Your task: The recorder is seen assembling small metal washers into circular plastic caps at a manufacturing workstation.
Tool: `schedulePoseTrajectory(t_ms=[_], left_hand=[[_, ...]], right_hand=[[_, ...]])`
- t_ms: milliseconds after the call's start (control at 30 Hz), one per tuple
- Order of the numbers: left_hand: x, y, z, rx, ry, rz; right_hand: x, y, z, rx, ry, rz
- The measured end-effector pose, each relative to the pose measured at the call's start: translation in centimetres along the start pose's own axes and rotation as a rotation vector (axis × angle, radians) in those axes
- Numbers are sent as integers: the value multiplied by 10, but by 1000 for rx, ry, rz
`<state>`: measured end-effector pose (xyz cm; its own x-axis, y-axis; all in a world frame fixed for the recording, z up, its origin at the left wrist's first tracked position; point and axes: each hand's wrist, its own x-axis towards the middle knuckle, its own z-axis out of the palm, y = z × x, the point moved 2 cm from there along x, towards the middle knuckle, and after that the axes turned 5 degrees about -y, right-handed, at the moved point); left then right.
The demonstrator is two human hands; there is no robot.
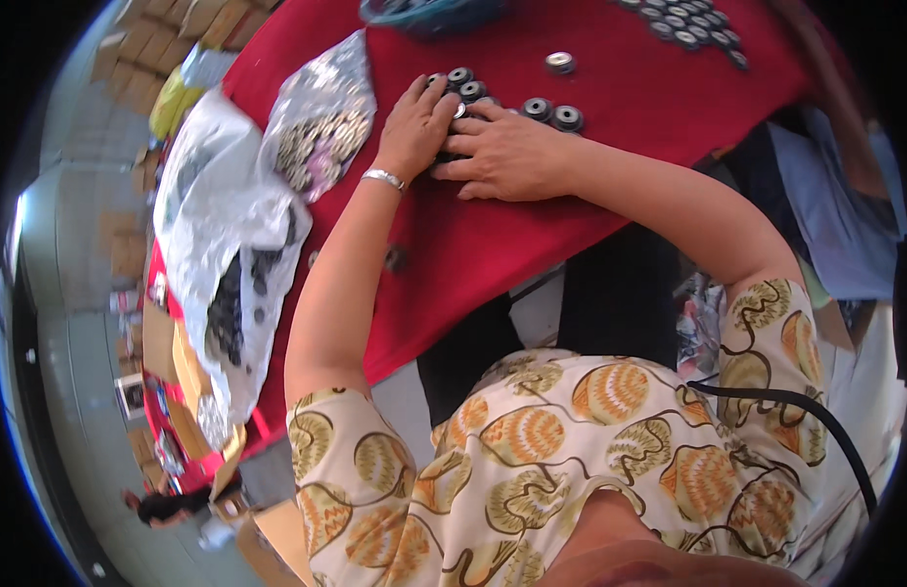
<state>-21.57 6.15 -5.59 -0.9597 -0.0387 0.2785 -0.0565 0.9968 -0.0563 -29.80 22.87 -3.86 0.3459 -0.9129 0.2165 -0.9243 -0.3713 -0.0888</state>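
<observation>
Both my hands rest on the red tablecloth around a cluster of small black round wheels [471,90] with pale metal centres. My left hand [412,127], a silver bracelet at its wrist, lies along the cluster's left side, fingers stretched over it. From the right, my right hand [517,152] reaches flat with its fingers spread, its fingertips close to the left hand. One silvery centre shows between the hands; wheels beneath the fingers are partly hidden. Just beyond my right wrist sit two more black wheels [551,114]. A single silver-topped wheel [560,63] stands farther back.
Rows of wheels [690,22] stand at the far right, and a blue basket [378,15] at the far edge. Left of my hands lie a clear bag of metal pieces [321,137] and a white sack [214,186] with black pieces. Cardboard boxes [150,44] are stacked beyond the table.
</observation>
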Motion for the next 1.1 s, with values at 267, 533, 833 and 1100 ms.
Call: schedulePoseTrajectory(t_ms=[267, 533, 833, 1100], left_hand=[[103, 31, 21, -317, -38, -255], [168, 38, 37, -371, -70, -236], [198, 44, 37, -261, -104, -5], [177, 49, 18, -405, -62, -176]], right_hand=[[-54, 70, -22, -49, -3, 122], [-92, 116, -43, -108, 14, 241], [-95, 110, -52, -68, 29, 209], [-166, 83, -72, -273, 328, 622]])
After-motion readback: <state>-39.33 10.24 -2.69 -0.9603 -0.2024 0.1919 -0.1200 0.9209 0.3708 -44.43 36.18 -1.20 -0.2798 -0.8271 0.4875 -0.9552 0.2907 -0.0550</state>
